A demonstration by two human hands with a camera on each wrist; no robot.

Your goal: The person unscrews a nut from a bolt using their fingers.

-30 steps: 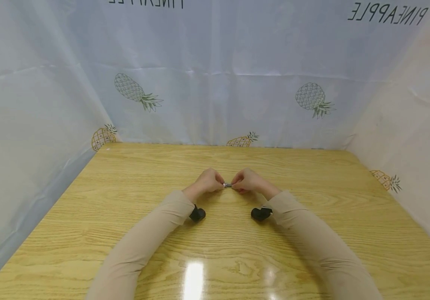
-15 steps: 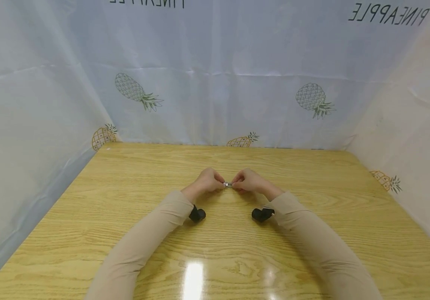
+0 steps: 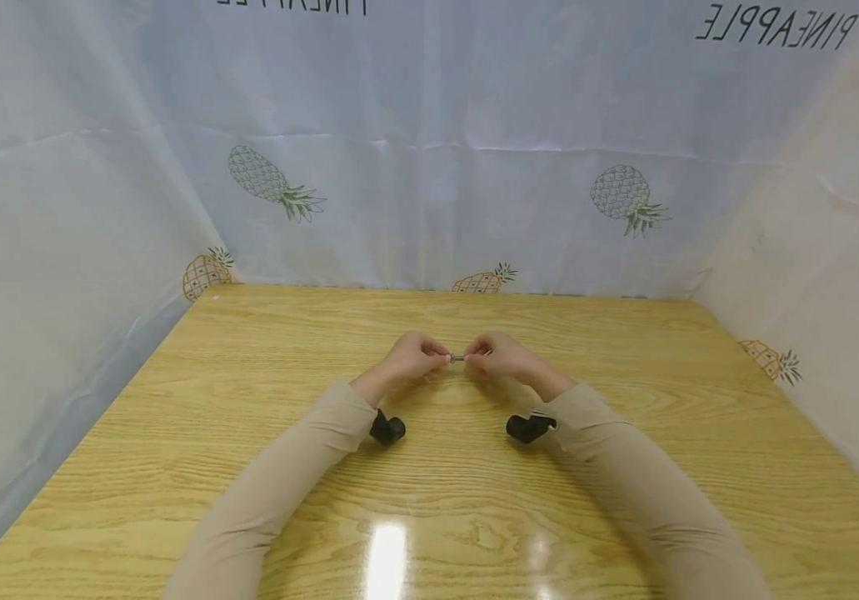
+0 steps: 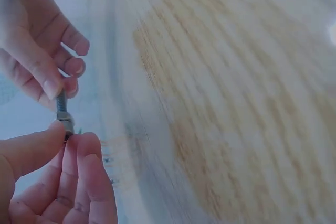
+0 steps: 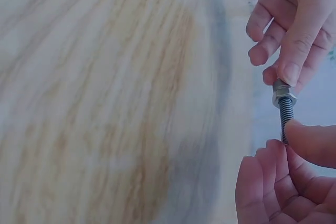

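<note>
A metal bolt point(image 5: 286, 111) with a threaded shank spans the short gap between the hands, above the wooden table. A hex nut point(image 5: 284, 97) sits on it near the left-hand end. My left hand point(image 3: 414, 357) pinches that end between thumb and fingers, partly covering it. From the other side my right hand point(image 3: 502, 357) pinches the threaded end, whose tip is hidden by the thumb and fingertips. In the left wrist view the threaded shank point(image 4: 61, 101) shows between the two thumbs.
Light wood-grain table point(image 3: 444, 500) lies under both forearms. Behind it hangs a pale curtain point(image 3: 429, 200) with pineapple prints, and similar cloth closes off both sides. Black wrist-worn devices point(image 3: 387, 428) jut inward below each hand.
Both hands have shifted slightly up in the head view, carrying the bolt along. The left forearm has moved a little to the left. Each hand keeps its pinch.
</note>
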